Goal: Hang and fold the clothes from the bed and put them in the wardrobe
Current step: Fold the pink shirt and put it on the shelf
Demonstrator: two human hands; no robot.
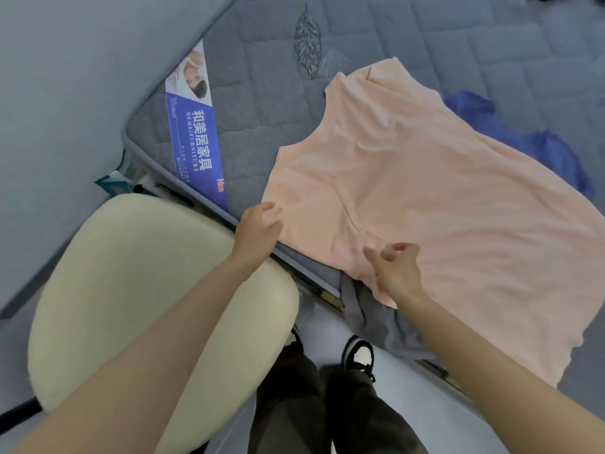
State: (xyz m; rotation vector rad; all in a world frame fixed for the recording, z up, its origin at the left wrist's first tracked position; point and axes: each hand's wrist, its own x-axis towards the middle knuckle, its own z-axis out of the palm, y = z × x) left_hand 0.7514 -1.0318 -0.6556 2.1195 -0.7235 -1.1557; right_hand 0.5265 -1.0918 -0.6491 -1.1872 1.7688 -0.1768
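Down at the bottom, dark trousers [294, 404] and a black-and-white shoe [358, 355] stand on pale floor [322, 326] just short of the mattress [262, 93], and a cream chair seat [131, 273] butts against the mattress's near edge. Left hand [258, 227] reaches over that edge, fingers curled together at the near sleeve corner of the peach shirt [442, 208]. Too blurred to say whether they grip. Right hand [397, 273] is over the shirt's near edge, thumb and fingers apart, loosely bent, nothing between them. A grey garment [376, 326] spills off the mattress edge from under the shirt. The shirt lies spread flat on the quilted grey mattress top. A blue printed label [196, 139] runs along the mattress's left side, a blue garment [550, 152] peeks out beyond the shirt, and a stitched leaf [307, 40] sits farther up the mattress.
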